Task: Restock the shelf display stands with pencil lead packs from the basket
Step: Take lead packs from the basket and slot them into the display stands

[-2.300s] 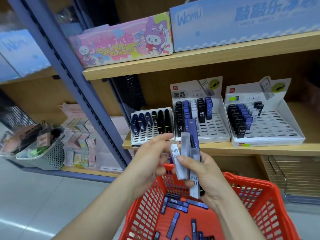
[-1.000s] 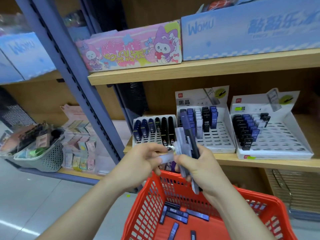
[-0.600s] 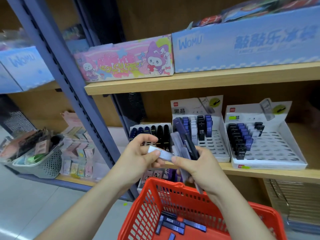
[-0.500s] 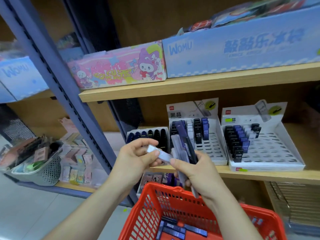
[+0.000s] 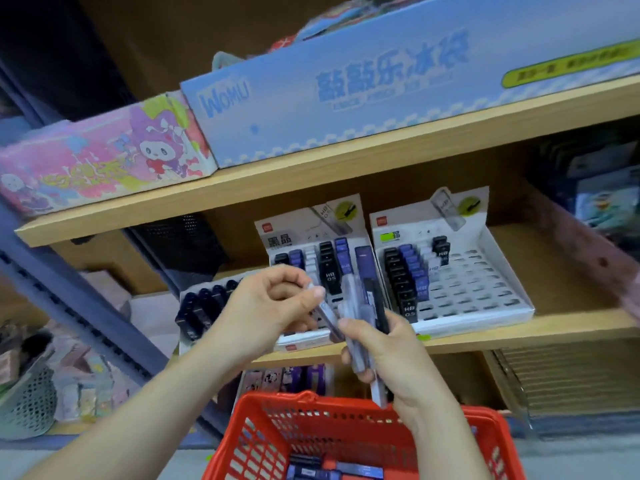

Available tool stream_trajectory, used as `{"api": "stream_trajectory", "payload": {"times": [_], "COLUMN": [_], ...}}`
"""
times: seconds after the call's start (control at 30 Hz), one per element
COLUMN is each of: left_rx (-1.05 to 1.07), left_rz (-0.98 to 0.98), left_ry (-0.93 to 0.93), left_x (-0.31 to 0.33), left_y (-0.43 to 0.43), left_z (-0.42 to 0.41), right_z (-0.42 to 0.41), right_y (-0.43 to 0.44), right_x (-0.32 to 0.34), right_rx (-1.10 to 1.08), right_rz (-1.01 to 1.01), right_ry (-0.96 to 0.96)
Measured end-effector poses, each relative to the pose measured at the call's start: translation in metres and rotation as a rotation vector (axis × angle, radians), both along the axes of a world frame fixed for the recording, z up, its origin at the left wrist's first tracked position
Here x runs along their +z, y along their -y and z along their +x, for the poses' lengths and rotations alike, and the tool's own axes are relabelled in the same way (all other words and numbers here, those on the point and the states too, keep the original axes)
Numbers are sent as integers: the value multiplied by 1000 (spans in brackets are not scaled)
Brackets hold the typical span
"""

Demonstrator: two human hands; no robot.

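Two hands work just above the red basket (image 5: 346, 414). Your left hand (image 5: 273, 306) pinches one pale, see-through pack (image 5: 327, 317) between thumb and curled fingers, its lower end touching the bundle (image 5: 367, 296) that your right hand (image 5: 391, 355) grips. That bundle is a loose fan of slim flat packs standing upright: clear, dark blue and black. Blur keeps you from counting them exactly; it looks like four or five.

A few dark blue packs (image 5: 311, 471) lie flat on the bottom of the basket.

Beyond the basket, three white display stands sit side by side on one wooden shelf (image 5: 519, 327). The left stand (image 5: 204, 306) holds a row of dark packs. The middle stand (image 5: 311, 237) and right stand (image 5: 467, 282) carry columns of black, blue and white packs marked HB 0.5.
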State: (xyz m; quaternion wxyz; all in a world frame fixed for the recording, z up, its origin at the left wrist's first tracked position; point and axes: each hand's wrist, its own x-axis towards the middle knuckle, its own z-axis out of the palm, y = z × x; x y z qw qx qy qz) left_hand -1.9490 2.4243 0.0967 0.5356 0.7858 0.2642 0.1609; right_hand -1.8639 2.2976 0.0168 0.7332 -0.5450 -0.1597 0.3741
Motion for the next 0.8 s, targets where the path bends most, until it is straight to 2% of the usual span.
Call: {"api": "stream_trajectory", "payload": {"times": [0.17, 0.33, 0.53, 0.8], "left_rx": [-86, -44, -54, -158], "left_rz": [33, -4, 21, 460], "left_ry": [-56, -6, 0, -116], "left_x": [-3, -7, -9, -30], "left_y": [10, 21, 36, 42], "left_z": [28, 53, 107, 168], "right_z": [22, 38, 60, 73], "right_y": [20, 37, 66, 76], "right_x": [-8, -15, -26, -41], "right_rx": [-108, -291, -528, -591], "right_rz": [1, 91, 42, 6], "right_ry": [42, -127, -132, -148]}}
